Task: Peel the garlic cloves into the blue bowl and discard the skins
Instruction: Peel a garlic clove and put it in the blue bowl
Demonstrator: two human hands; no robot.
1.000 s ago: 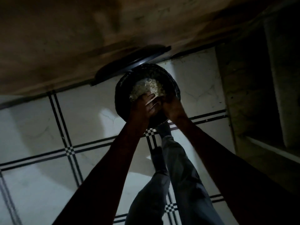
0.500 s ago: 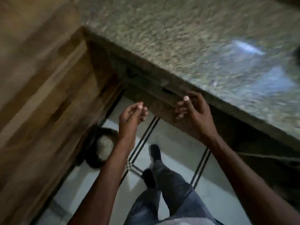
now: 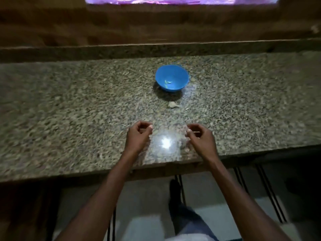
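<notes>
A blue bowl [image 3: 172, 77] stands on the speckled granite counter [image 3: 69, 110], with a pale peeled piece or two inside it. Just in front of the bowl lies a whitish garlic clove [image 3: 173, 104]. My left hand [image 3: 138, 134] and my right hand [image 3: 199, 136] hover over the counter's near part, well short of the clove. Both hands have loosely curled fingers and hold nothing that I can see.
A raised granite ledge [image 3: 156, 49] and a wooden wall run behind the counter. The counter's front edge [image 3: 86, 173] crosses the view below my hands. Beneath it are pale floor tiles and my leg [image 3: 182, 214]. A bright light reflection sits between my hands.
A second ago my hands were down in a black bin on the floor among skins. They have risen empty, and my view has swung up to the counter with the bowl.
</notes>
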